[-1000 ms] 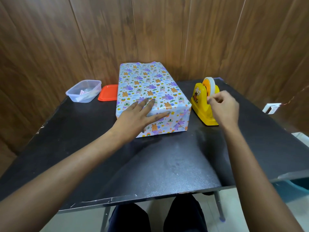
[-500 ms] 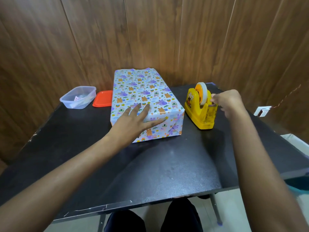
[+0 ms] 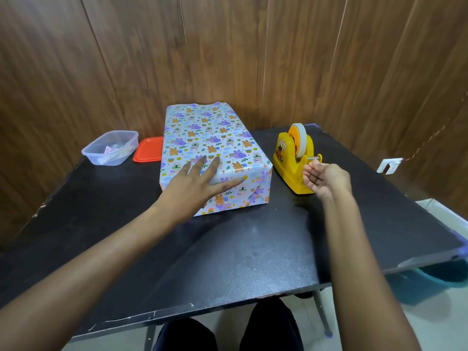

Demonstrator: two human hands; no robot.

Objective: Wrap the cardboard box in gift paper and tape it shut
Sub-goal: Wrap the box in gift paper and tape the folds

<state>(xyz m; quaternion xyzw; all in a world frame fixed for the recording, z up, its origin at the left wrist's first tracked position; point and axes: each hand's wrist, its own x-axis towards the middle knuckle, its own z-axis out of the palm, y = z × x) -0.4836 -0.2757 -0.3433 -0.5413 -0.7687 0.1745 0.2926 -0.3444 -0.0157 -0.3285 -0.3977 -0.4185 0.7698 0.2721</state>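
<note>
Clear container (image 3: 110, 147): far left of the black tabletop (image 3: 228, 249), near the wooden wall; open-topped plastic tub with some paper scraps inside.
Orange lid (image 3: 149, 149): flat on the tabletop just right of the container, its right edge hidden behind the wrapped box.
Wrapped box (image 3: 207, 143): lies near the middle of the tabletop, long side running away from the person, far end near the wall; gift paper with purple and orange cartoon animals covers all visible faces, and the near end shows folded flaps.
Left hand (image 3: 200, 186): fingers spread wide, palm flat on the near top edge of the wrapped box, thumb stretched along the fold at the near end, pressing the paper down.
Tape dispenser (image 3: 293, 160): yellow, upright on the tabletop just right of the box and apart from it; a roll of tape (image 3: 300, 141) on an orange hub sits in its cradle, a cartoon sticker on its left side.
Right hand (image 3: 326, 179): at the dispenser's near end by the cutter, palm turned leftward, fingers curled and narrowed towards the thumb; whether a strip of tape is pinched between them I cannot tell.
</note>
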